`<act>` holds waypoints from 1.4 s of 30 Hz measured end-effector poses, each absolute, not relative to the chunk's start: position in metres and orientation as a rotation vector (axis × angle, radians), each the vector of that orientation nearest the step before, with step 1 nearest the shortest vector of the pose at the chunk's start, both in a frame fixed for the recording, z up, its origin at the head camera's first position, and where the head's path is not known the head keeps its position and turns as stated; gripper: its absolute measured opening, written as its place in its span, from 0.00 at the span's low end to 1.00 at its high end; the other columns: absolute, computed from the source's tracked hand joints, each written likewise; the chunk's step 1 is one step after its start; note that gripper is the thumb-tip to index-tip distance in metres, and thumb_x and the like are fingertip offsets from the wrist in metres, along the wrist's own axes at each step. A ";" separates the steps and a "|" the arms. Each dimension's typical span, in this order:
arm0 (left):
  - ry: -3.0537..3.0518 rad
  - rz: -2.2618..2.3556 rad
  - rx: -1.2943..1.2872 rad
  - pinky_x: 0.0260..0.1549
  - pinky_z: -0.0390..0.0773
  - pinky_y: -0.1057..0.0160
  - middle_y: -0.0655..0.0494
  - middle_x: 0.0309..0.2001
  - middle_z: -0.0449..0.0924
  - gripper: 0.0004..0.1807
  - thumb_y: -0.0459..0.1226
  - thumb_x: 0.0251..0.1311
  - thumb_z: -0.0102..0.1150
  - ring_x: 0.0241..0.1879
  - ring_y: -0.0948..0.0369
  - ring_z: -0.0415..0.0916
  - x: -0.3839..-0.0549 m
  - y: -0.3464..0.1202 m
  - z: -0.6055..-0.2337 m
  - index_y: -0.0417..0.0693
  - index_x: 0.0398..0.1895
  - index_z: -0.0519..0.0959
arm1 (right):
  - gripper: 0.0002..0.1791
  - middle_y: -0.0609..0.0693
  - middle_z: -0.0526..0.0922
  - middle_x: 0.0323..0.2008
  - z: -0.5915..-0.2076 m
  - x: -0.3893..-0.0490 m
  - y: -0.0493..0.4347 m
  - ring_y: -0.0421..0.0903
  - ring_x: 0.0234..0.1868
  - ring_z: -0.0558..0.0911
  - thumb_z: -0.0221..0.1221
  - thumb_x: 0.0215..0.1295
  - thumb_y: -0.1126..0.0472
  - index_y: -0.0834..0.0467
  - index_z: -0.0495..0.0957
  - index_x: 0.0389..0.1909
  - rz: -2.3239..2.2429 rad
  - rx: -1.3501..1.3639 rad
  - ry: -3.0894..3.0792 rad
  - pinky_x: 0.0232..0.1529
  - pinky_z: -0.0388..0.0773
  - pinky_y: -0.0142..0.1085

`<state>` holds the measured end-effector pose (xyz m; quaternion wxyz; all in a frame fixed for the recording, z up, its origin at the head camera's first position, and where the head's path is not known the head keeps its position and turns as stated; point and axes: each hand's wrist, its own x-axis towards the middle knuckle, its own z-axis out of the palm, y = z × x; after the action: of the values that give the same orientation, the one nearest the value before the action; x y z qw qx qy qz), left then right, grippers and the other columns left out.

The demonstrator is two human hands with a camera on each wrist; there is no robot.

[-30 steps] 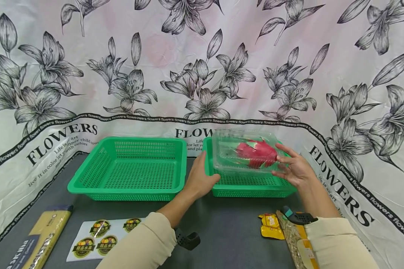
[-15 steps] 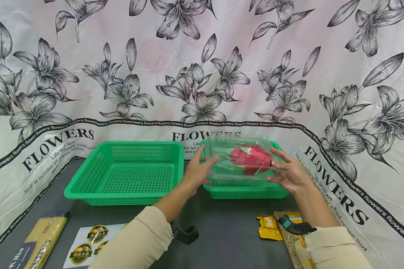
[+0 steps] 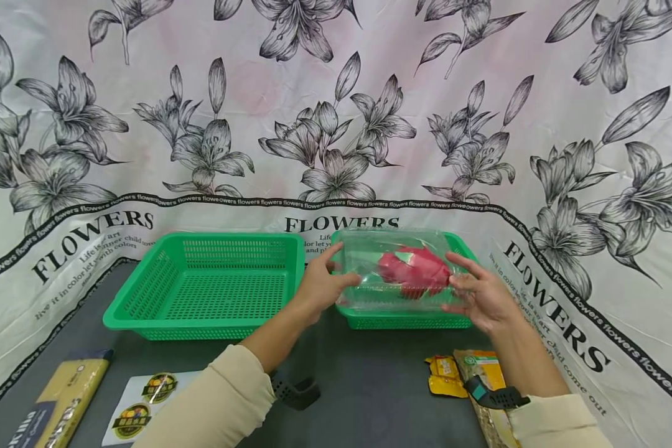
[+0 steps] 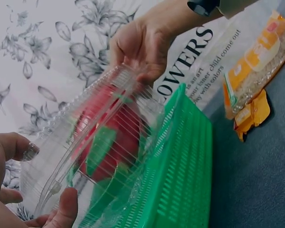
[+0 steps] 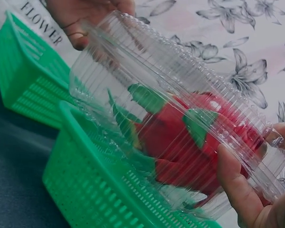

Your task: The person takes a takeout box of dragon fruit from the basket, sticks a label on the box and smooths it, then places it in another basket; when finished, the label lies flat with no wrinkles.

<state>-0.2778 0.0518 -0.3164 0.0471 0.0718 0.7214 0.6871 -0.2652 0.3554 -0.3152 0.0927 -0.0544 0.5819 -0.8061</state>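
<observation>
A clear plastic clamshell box is held between both hands above the right green basket. Inside it lies a red dragon fruit with green scales, seen close up in both wrist views. My left hand grips the box's left end, thumb on the near side and fingers on the other. At the opposite end my right hand grips the box between thumb and fingers. The wrist views show the lid down over the fruit; whether it is latched I cannot tell.
A second green basket stands to the left on the dark grey table. Nearer lie a yellow pasta packet, a sticker sheet, a small yellow wrapper and a bag of grain-like pieces. A flower-printed cloth hangs behind.
The left hand has come onto the box's left end, where it was beside it a second ago. The box with the dragon fruit has moved slightly down and left in view.
</observation>
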 end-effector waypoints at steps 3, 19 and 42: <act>2.184 2.114 0.220 0.25 0.79 0.60 0.39 0.59 0.64 0.46 0.30 0.52 0.68 0.29 0.57 0.71 -0.273 0.050 -0.314 0.55 0.75 0.59 | 0.22 0.48 0.74 0.29 -0.315 -0.260 0.355 0.43 0.25 0.73 0.54 0.71 0.69 0.50 0.70 0.63 -2.396 -0.214 1.699 0.34 0.82 0.48; 2.272 2.125 0.278 0.26 0.74 0.59 0.42 0.55 0.65 0.43 0.31 0.52 0.67 0.36 0.52 0.66 -0.223 0.023 -0.315 0.54 0.73 0.61 | 0.22 0.50 0.66 0.36 -0.318 -0.218 0.334 0.42 0.33 0.73 0.52 0.70 0.72 0.55 0.74 0.62 -2.401 -0.342 1.770 0.32 0.81 0.51; 2.285 2.153 0.231 0.27 0.71 0.57 0.44 0.55 0.63 0.43 0.30 0.50 0.68 0.42 0.49 0.61 -0.169 -0.004 -0.333 0.56 0.72 0.64 | 0.14 0.55 0.44 0.69 -0.332 -0.172 0.303 0.51 0.66 0.54 0.52 0.73 0.62 0.55 0.78 0.56 -2.403 -0.094 1.808 0.30 0.81 0.53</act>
<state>-0.1689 -0.0037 -0.3326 -0.0033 0.0735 0.7259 0.6838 -0.1721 0.3026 -0.3324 0.0665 -0.0311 0.5995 -0.7970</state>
